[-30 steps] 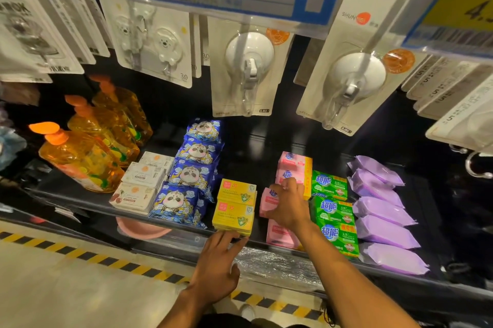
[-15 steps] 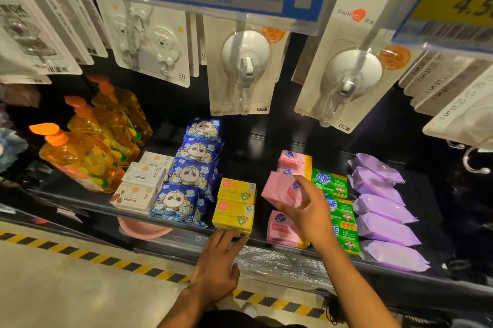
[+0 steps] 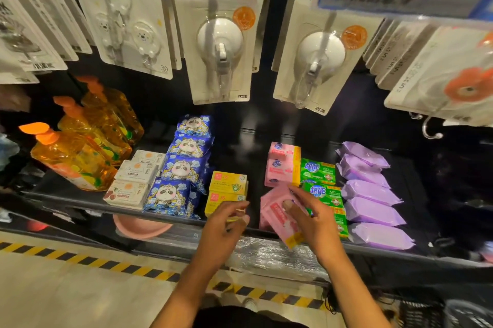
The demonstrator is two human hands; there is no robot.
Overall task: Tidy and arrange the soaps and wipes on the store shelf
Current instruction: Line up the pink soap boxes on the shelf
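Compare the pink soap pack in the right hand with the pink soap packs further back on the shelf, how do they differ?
The pink pack in the right hand is tilted, jutting over the shelf's front edge; the pink packs behind it sit square in their row. The right hand grips the front one, thumb on top; nothing touches the back ones. The back packs' blue logos face the camera; the held pack's logo is not visible. Both are pink with a yellow end.

Tilted pink soap pack (image 3: 280, 217), shelf front
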